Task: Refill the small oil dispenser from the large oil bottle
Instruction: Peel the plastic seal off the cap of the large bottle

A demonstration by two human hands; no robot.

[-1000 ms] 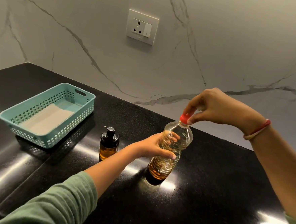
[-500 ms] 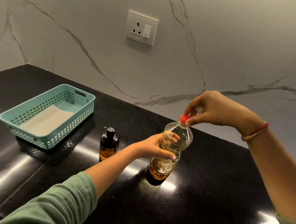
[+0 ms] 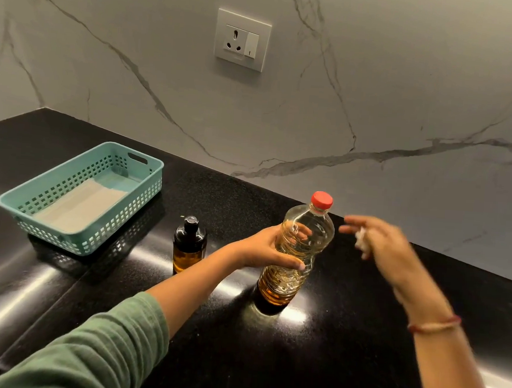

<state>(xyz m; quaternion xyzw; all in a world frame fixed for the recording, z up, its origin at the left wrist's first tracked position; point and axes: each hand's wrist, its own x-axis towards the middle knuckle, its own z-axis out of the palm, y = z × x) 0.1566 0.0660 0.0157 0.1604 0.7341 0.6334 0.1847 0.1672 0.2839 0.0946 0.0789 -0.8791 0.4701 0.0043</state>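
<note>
On the worktop (image 3: 360, 337), the left hand (image 3: 262, 252) gripped the large oil bottle (image 3: 300, 251) round its middle. The small dispenser (image 3: 189, 246) stood closed, just left of that hand. The right hand (image 3: 381, 248) was blurred, its hold impossible to tell. The red cap (image 3: 322, 199) was on, so I judged nothing poured yet.

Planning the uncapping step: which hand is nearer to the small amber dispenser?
Left. The left hand grips the large oil bottle just right of the small dispenser; the right hand, blurred, is in the air on the bottle's far side, farther away.
</note>
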